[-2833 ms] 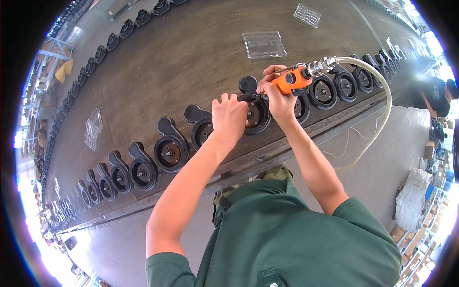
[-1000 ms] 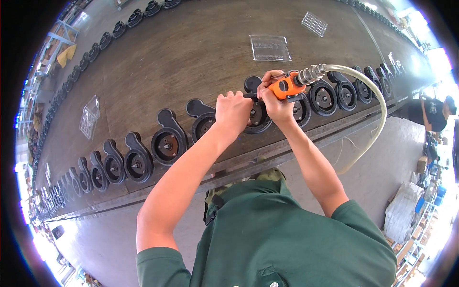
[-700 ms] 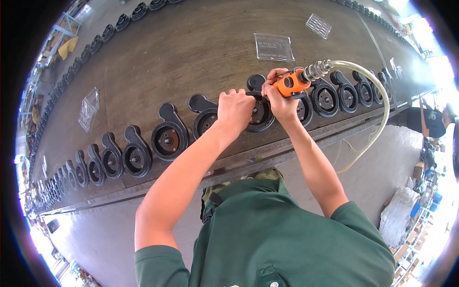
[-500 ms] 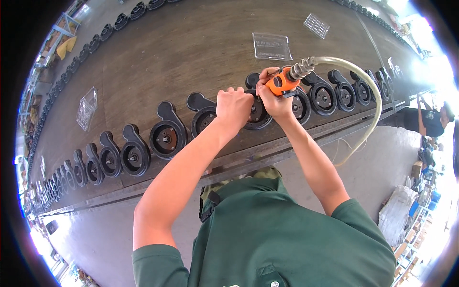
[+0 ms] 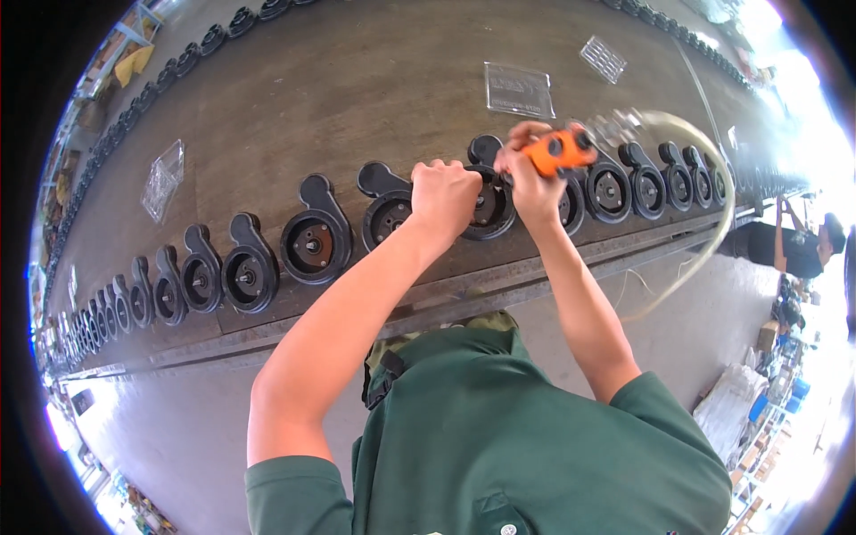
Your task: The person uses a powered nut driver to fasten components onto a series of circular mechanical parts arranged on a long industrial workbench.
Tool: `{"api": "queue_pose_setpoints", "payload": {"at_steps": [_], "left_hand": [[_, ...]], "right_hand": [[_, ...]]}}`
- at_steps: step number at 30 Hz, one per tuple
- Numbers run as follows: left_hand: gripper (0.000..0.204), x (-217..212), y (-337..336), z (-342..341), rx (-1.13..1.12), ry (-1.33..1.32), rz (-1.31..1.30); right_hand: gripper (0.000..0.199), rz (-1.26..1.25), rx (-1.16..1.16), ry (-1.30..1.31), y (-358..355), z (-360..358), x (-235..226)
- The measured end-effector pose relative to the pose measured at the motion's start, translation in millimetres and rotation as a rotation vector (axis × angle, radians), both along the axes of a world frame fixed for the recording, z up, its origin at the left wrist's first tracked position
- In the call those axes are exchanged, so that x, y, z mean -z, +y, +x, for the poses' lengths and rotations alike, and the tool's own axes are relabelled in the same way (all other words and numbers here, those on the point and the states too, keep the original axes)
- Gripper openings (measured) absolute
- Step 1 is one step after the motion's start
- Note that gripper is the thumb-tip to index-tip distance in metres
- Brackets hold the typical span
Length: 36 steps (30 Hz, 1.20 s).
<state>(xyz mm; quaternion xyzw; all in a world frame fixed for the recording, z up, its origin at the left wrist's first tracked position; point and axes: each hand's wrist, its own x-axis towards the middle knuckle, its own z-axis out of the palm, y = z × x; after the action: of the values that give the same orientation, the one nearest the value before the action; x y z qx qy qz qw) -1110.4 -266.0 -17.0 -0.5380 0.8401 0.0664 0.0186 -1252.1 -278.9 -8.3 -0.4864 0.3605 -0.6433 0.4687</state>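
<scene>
While right hand (image 5: 532, 183) apparently grips orange tool (image 5: 557, 152), left hand (image 5: 443, 196) steadies casing (image 5: 486, 201).

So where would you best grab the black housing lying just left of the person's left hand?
Probably by the curved spout at the far end of that black housing, coming from above. It lies flat on the workbench, its round body is wide and low, and the left hand crowds its right side, while the narrower spout offers two free edges to pinch.

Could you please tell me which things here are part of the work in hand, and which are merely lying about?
In use: left hand on black housing; right hand holding orange tool, with hose.

Lying about: clear trays, plastic bag, other housings.
</scene>
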Motion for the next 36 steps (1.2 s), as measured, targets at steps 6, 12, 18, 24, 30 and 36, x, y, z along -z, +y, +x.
{"api": "queue_pose_setpoints", "payload": {"at_steps": [6, 12, 18, 24, 30, 36], "left_hand": [[0.017, 4.6, -2.2, -0.9, -0.023, 0.04, -0.057], [0.017, 7.8, -3.9, 2.0, -0.017, 0.077, -0.051], [0.02, 3.6, -3.1, 4.1, -0.019, 0.101, -0.035], [0.021, 6.5, -3.8, 6.4, -0.016, 0.179, -0.003], [0.023, 13.0, -4.2, 5.8, -0.038, 0.271, 0.029], [0.028, 6.4, -3.9, 7.7, -0.072, 0.257, 0.109]], "right_hand": [[0.025, 0.082, -0.109, -0.08, 45.7, -9.2, 1.3], [0.023, 0.078, -0.057, 0.014, 50.0, -5.6, 10.3], [0.025, 0.074, -0.093, -0.06, 47.7, -7.4, 14.3], [0.025, 0.026, -0.114, 0.005, 52.9, -9.1, 20.1], [0.025, 0.038, -0.164, 0.06, 54.6, -6.2, 21.1], [0.023, -0.06, -0.145, 0.292, 47.5, -5.6, 20.0]]}}
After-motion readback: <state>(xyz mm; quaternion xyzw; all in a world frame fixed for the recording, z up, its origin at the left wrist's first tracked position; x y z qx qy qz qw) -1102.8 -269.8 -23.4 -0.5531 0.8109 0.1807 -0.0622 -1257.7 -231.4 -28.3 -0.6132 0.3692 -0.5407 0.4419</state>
